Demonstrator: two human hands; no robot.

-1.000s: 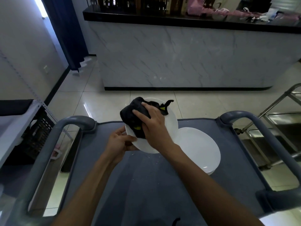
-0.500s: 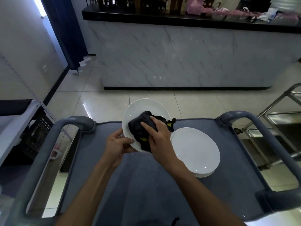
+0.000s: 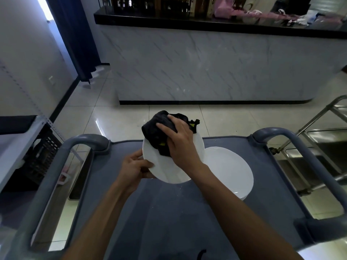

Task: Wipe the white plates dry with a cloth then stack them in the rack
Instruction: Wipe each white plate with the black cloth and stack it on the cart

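Head view: left hand (image 3: 134,166) pinches the near-left rim of a tilted white plate (image 3: 165,169) held above the cart (image 3: 169,212); right hand (image 3: 180,143) grips a black cloth (image 3: 155,132) pressed on its far upper face. Second plate (image 3: 229,169) lies flat just right, nearer the right hand; no rack identifiable.

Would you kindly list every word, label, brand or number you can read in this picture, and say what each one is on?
None can be read.
black cloth: small yellow patches show, perhaps a tag or print, but no letters can be made out.
Bottles on the shelf behind the counter: any labels are too dark and blurred to read.
Held white plate and the white plate on the cart: no visible marks.
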